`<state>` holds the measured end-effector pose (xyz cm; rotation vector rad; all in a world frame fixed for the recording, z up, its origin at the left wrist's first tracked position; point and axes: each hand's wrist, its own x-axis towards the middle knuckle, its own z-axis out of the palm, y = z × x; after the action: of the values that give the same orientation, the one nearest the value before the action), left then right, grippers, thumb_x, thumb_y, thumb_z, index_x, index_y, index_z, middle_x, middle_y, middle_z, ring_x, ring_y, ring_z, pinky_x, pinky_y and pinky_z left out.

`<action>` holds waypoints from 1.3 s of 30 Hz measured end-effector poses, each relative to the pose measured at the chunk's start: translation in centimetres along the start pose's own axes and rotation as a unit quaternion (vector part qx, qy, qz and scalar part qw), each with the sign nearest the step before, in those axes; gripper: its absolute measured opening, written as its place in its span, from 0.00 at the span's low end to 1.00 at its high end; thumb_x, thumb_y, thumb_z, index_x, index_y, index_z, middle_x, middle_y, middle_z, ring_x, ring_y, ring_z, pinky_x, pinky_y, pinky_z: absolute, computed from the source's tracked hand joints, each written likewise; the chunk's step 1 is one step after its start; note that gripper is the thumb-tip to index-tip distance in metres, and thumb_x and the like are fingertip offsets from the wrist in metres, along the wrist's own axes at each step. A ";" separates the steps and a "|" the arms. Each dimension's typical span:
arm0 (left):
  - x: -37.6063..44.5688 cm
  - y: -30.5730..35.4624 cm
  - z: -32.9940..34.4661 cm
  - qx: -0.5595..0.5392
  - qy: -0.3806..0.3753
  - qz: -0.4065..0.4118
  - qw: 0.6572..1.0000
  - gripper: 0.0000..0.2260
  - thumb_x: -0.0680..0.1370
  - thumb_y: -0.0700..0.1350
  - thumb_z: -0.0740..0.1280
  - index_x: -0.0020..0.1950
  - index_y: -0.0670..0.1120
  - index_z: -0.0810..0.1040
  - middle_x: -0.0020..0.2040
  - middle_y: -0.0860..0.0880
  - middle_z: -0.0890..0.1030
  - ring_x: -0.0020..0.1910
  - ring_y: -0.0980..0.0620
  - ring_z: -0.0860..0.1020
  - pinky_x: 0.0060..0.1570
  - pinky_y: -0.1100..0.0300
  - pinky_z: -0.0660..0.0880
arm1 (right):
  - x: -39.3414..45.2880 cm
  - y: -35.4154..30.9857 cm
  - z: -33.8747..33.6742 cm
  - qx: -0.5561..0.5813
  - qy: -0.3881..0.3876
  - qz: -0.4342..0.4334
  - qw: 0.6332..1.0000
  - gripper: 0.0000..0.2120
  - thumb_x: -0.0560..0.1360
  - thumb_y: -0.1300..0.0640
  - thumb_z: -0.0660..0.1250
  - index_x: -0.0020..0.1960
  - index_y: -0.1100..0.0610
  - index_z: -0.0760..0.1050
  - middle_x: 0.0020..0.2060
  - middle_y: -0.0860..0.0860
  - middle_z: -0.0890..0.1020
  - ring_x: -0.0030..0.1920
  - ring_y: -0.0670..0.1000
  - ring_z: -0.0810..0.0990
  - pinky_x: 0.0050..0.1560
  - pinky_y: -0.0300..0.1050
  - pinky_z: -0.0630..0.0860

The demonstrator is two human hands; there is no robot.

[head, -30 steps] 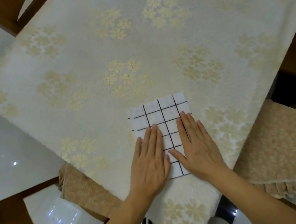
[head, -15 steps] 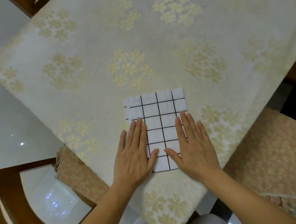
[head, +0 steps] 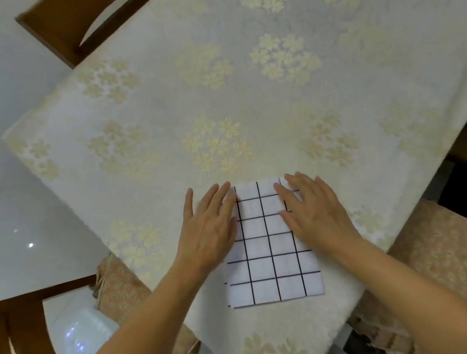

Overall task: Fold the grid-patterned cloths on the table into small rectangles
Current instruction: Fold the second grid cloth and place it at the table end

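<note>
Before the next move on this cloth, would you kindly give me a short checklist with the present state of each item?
1. Grid cloth lies flat on the tablecloth: ok.
2. Cloth is folded to a small rectangle, near edge straight: ok.
3. Left hand lies flat on the cloth's far left part, fingers straight: ok.
4. Right hand lies flat on the far right part, fingers straight: ok.
5. Far corners line up: cannot tell, both hands cover them.
6. Layers even along the left edge: not ok, a thin sliver of a lower layer sticks out near the near left corner.
</note>
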<state>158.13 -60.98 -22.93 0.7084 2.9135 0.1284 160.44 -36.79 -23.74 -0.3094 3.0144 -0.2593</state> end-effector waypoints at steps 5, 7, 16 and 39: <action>4.2 -1.1 -0.6 0.000 0.007 0.030 1.000 0.19 0.80 0.46 0.62 0.71 0.43 0.71 0.72 0.44 0.72 0.72 0.44 0.70 0.72 0.35 0.61 | 3.8 0.6 0.0 -0.021 -0.022 -0.020 0.999 0.18 0.78 0.52 0.67 0.67 0.54 0.75 0.70 0.58 0.74 0.72 0.60 0.70 0.72 0.61 0.65; 5.1 -1.2 -0.3 -0.004 0.009 0.042 0.999 0.18 0.78 0.46 0.66 0.68 0.44 0.72 0.72 0.43 0.72 0.70 0.43 0.71 0.71 0.35 0.63 | 4.7 0.6 0.0 -0.018 -0.026 -0.025 0.999 0.16 0.78 0.53 0.69 0.64 0.54 0.76 0.69 0.58 0.75 0.71 0.60 0.71 0.72 0.61 0.65; 6.2 -1.2 0.6 -0.041 0.015 0.079 0.996 0.14 0.78 0.47 0.67 0.62 0.46 0.73 0.71 0.42 0.71 0.69 0.42 0.70 0.68 0.38 0.68 | 6.5 0.3 -0.1 0.025 -0.109 0.001 0.994 0.09 0.83 0.52 0.58 0.61 0.54 0.68 0.79 0.55 0.55 0.80 0.58 0.47 0.77 0.64 0.46; 7.2 -1.3 -0.8 -0.077 0.007 0.130 0.988 0.13 0.82 0.46 0.56 0.62 0.45 0.74 0.58 0.44 0.82 0.63 0.45 0.78 0.72 0.43 0.63 | 7.9 -0.3 -2.8 -0.002 -0.089 -0.099 0.991 0.11 0.77 0.55 0.69 0.59 0.49 0.81 0.69 0.51 0.76 0.72 0.55 0.70 0.75 0.63 0.57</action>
<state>151.06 -58.86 -23.09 1.0579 2.7707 0.3837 152.51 -38.26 -21.58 -0.5986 2.8104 -0.2289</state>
